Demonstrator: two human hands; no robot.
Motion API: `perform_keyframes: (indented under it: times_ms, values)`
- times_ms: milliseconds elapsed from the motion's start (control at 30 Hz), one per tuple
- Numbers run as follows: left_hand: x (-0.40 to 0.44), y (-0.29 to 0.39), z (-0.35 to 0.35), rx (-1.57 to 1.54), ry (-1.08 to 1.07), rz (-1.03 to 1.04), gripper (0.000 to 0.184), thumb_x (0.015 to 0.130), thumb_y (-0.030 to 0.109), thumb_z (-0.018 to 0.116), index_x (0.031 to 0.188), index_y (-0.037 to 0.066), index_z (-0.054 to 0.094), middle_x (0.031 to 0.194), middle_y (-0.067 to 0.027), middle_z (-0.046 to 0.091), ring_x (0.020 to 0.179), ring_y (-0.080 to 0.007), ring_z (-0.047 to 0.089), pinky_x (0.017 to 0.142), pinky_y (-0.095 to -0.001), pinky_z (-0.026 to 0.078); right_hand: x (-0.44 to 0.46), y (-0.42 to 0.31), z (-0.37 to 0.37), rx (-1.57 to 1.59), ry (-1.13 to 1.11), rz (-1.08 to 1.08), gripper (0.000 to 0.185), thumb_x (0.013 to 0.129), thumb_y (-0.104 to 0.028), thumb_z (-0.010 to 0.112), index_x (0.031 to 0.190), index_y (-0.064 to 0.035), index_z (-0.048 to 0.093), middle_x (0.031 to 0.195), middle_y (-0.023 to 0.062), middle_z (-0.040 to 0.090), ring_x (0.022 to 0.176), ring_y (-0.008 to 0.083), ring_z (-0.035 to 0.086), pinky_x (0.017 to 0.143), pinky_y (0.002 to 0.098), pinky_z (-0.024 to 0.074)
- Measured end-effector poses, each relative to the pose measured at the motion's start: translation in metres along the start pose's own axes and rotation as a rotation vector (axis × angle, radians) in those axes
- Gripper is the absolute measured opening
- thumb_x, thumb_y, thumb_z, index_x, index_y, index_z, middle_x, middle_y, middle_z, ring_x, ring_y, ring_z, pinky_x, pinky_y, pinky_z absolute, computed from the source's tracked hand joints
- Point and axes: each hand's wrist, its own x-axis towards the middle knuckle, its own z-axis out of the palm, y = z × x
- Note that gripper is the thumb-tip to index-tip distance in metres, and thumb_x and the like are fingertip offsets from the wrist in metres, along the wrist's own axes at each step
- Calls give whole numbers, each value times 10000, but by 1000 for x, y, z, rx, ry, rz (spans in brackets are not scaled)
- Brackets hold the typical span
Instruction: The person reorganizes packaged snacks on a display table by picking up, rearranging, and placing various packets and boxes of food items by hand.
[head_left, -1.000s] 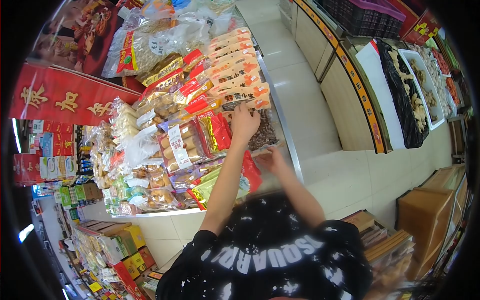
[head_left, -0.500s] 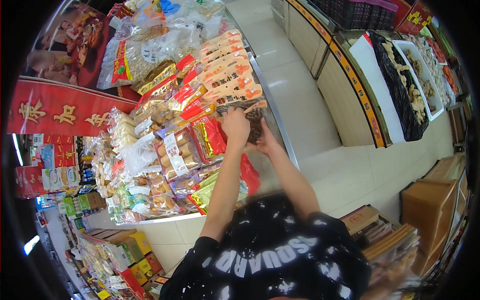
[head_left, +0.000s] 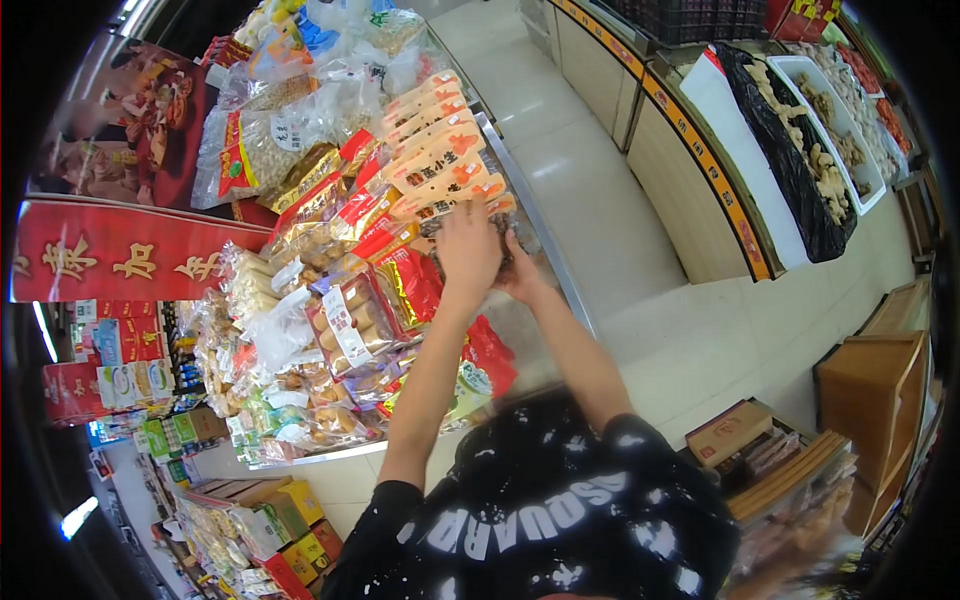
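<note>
My left hand (head_left: 470,252) is at the front of a row of snack bags with peach-coloured tops (head_left: 437,155), its fingers closed on the top of the nearest snack bag (head_left: 490,207). That bag's lower part is dark and mostly hidden behind my hands. Close by on the right, my right hand (head_left: 519,272) grips the side of the same bag, thumb up. Left of my hands lie a red snack packet (head_left: 412,287) and a clear pack of rolls with a white label (head_left: 352,322).
The display table (head_left: 560,268) has a metal edge on the right. Bags of puffed snacks (head_left: 290,135) and gold-red packets (head_left: 310,205) fill its far part. Across the aisle stands a counter with ginger (head_left: 825,180) on black plastic. A wooden cabinet (head_left: 868,385) stands at right.
Both hands have moved slightly up and away from me, bringing the bag against the row of peach-topped bags. My left fingers now reach over its top. The view has shifted a little.
</note>
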Motion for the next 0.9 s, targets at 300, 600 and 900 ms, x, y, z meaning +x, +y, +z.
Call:
perform_keyframes:
  times_ms: [300, 600, 900]
  values:
    - [13, -9, 54, 306, -308, 886, 374, 818, 212, 605, 1180, 124, 594, 1237, -74, 569, 1270, -265, 470, 1126, -434, 286, 24, 2, -8, -173, -95, -24, 715, 871, -694, 524, 1281, -108, 547, 1183, 101, 637, 1105, 282, 601, 955, 474, 486]
    - [15, -41, 92, 887, -446, 821, 545, 901, 251, 521, 1428, 200, 391, 1467, -43, 417, 1438, -267, 262, 1202, -523, 25, -24, 39, -35, -387, 73, 207, 690, 926, -583, 537, 1302, -5, 512, 1242, 164, 582, 1137, 283, 581, 1021, 453, 424]
    - [8, -38, 96, 922, -430, 726, 521, 843, 291, 611, 1323, 175, 448, 1362, -53, 474, 1375, -264, 335, 1195, -537, 51, -147, 53, 52, -863, -312, 12, 1136, 740, -506, 788, 1499, 60, 160, 1478, 228, 353, 1320, 261, 419, 1087, 366, 351]
